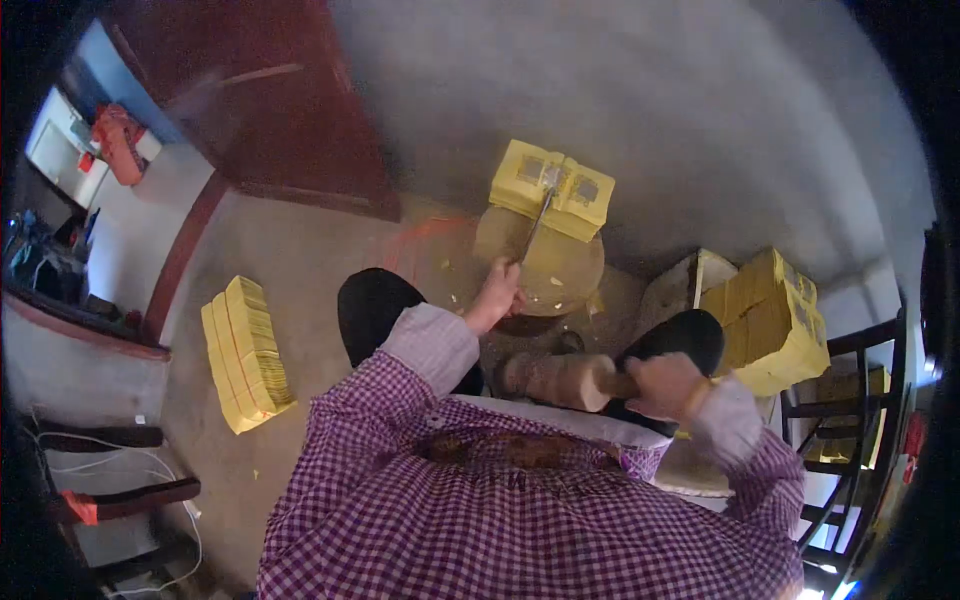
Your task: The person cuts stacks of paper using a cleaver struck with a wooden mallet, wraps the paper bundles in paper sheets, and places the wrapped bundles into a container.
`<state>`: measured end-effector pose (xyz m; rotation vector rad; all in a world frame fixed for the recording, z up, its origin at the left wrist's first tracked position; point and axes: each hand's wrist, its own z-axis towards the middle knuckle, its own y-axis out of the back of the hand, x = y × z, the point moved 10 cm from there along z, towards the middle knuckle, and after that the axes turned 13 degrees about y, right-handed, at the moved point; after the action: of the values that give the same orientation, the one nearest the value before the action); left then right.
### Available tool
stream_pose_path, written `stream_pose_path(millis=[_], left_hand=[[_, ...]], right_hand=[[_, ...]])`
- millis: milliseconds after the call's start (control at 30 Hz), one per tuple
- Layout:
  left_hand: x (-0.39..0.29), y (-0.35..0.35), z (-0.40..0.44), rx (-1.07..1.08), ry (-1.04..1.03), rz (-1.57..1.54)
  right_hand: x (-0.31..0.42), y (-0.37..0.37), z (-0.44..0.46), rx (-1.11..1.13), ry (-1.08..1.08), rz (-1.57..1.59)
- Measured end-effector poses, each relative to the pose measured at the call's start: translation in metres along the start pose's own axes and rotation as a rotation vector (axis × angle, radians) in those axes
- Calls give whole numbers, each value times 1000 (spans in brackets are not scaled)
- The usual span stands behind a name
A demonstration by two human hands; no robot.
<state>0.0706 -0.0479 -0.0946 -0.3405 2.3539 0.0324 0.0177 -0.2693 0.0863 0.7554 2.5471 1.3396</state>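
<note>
My left hand (497, 297) is closed around the near end of a thin metal rod (536, 232). The rod slants away from me, and its far end meets the top of a stack of yellow paper (583, 214) bearing two grey square patches. That stack lies at the far edge of a round wooden block (570, 268), which has small yellow scraps on it. In my right hand (668, 388) is the handle of a wooden mallet (560, 381). The mallet's thick, slightly blurred head points left, above my lap and apart from the rod.
A bound bundle of yellow paper (240, 352) lies on the floor at left. More yellow stacks (765, 325) stand at right, beside a dark slatted chair (845, 410). A grey wall (640, 90) and a reddish-brown door (250, 100) close off the far side.
</note>
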Motion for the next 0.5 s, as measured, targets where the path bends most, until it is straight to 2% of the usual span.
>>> stream_pose_path(millis=[67,100,167,233,300,367,500], left_hand=[[-21,4,3,-152,-434,164],[-21,1,1,-156,-432,167],[-38,-1,-20,-310,-599,270],[-45,0,-7,-363,-591,366],[-52,1,-4,-416,-573,458],[-56,-3,-8,-412,-541,574],[-62,1,-10,-367,-558,529]], right_hand=[[5,-34,40,65,81,-8],[8,-48,64,106,120,2],[10,-75,109,80,148,-26],[8,-111,156,47,89,-52],[10,-108,171,21,33,-76],[20,-101,183,-3,142,-12],[21,-110,209,-123,140,149]])
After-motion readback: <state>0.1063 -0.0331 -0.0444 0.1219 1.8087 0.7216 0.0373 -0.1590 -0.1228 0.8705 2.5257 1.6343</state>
